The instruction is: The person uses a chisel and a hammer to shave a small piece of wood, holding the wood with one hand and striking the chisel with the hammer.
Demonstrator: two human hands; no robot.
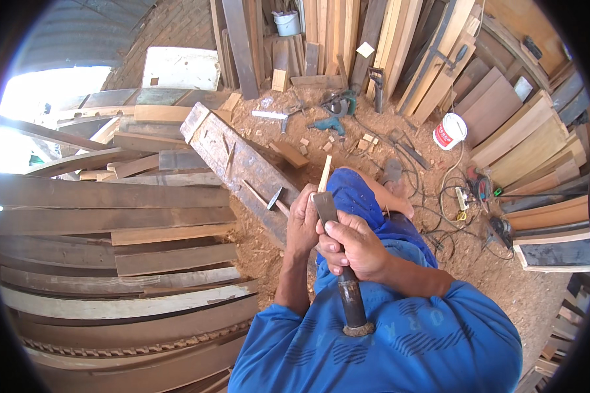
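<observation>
My right hand (357,245) is wrapped round a wide-bladed chisel (352,298), its blade upward and its dark handle, with a frayed butt end, pointing down against my blue shirt. Close beside it, my left hand (301,219) grips a thin pale wood strip (325,171) whose tapered end sticks up past the fingers. The blade lies against the strip's lower part, which the hands mostly hide. To the left, a small hammer (275,198) rests on a worn wooden bench (206,141), near a thin stick (254,192).
Long boards (111,219) are stacked at left; more planks (328,39) lean along the back and right. On the shavings-covered floor are a teal power tool (328,124), small wood offcuts (367,139), a white-and-red bucket (450,131) and tangled cables (442,216).
</observation>
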